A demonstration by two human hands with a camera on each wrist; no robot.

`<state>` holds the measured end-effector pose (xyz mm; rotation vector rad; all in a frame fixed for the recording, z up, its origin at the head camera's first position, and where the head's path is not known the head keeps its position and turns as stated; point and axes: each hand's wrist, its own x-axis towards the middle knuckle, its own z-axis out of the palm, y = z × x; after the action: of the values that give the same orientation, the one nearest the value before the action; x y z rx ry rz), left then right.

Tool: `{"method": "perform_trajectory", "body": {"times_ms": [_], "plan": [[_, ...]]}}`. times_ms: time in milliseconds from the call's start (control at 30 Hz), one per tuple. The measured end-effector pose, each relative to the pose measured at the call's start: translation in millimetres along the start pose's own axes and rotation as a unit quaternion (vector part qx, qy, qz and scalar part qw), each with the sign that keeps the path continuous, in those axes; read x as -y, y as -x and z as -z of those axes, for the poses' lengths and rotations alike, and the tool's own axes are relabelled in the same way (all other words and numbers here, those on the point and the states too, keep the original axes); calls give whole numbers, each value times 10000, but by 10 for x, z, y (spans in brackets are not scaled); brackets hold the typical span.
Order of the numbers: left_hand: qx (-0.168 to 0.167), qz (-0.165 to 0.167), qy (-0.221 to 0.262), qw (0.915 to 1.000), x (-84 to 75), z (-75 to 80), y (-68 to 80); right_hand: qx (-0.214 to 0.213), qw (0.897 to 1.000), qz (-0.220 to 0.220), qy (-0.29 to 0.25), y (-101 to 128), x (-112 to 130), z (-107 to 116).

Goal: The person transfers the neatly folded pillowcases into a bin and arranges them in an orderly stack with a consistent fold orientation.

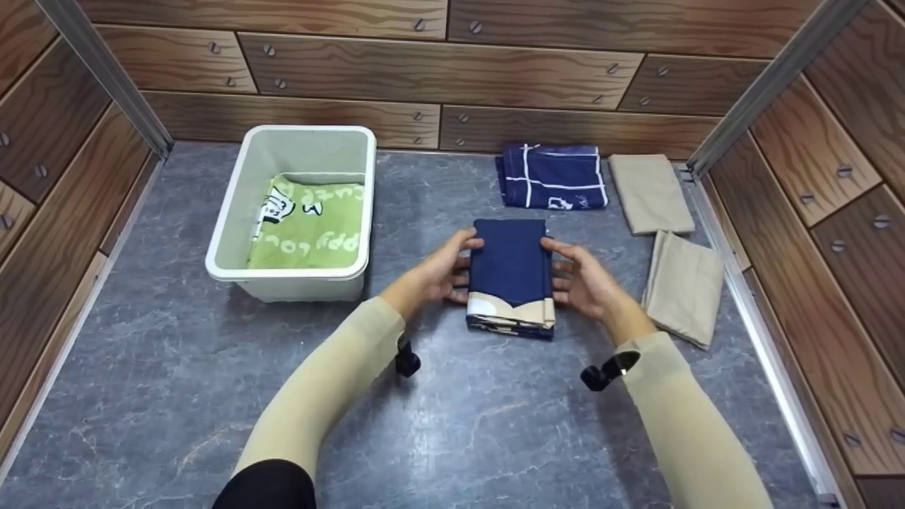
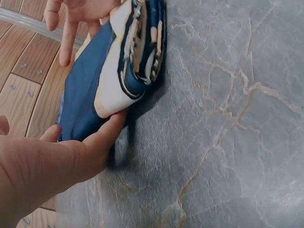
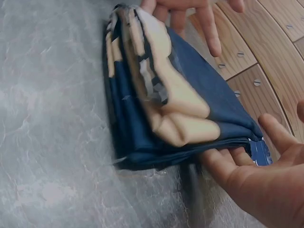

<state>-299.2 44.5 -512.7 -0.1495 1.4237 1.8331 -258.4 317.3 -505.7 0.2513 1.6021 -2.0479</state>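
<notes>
A folded navy cloth (image 1: 509,261) with a cream and white band near its front end is held between both hands. My left hand (image 1: 445,268) grips its left side, thumb at the top edge, fingers against the side and underneath. On the opposite side, my right hand (image 1: 583,279) holds it with the thumb near the far corner and fingers at the lower edge. Stacked layers show at the front end of the cloth (image 2: 142,52) in the left wrist view. In the right wrist view, fingers (image 3: 221,166) reach beneath the cloth (image 3: 190,104).
A pale plastic bin (image 1: 300,284) stands at left with a green printed cloth (image 1: 311,223) inside. Behind the hands lies a navy cloth with white lines (image 1: 555,177). Two folded beige cloths (image 1: 650,194) lie at right by the metal rail (image 1: 763,360). Wood-patterned panels (image 1: 438,71) enclose the grey surface (image 1: 459,438).
</notes>
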Motion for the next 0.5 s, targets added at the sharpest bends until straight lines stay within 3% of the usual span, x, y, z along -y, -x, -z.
{"method": "perform_trajectory", "body": {"times_ms": [233, 500], "plan": [[95, 37, -86, 9999, 9, 56, -23, 213, 9995, -35, 231, 0, -44, -10], [11, 55, -197, 9998, 24, 22, -37, 24, 9996, 92, 282, -27, -124, 9]]}}
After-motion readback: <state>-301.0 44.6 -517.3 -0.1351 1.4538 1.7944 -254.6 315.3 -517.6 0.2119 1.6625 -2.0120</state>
